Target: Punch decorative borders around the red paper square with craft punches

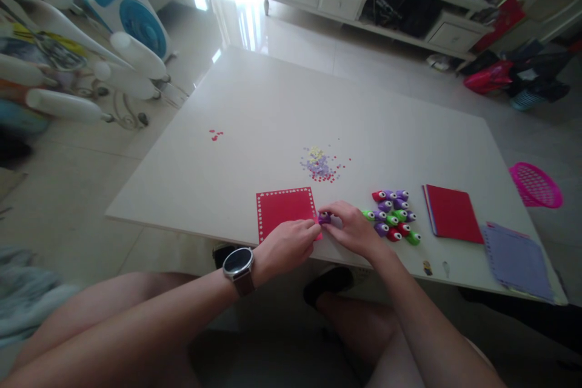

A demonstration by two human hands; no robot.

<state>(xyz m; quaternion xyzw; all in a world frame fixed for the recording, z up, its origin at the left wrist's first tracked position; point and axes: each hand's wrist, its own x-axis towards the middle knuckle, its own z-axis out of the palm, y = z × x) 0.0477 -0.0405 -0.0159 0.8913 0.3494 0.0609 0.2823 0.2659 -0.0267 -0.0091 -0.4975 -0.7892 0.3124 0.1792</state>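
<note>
item: purple punch on the right near corner of the red card, close to the near edge of the table.
your right hand is clenched on the punch, which is small, rounded, glossy plastic. your left hand pinches the card corner just left of it, fingertips meeting the punch. the card is flat, matte and square, its border pierced with tiny holes. spare punches cluster just to the right; paper confetti lies farther in.

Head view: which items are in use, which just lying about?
In use: left hand, right hand, small purple plastic punch, red square paper sheet.
Lying about: cluster of coloured punches, red paper stack, purple paper sheet, confetti pile, pink mesh basket.
</note>
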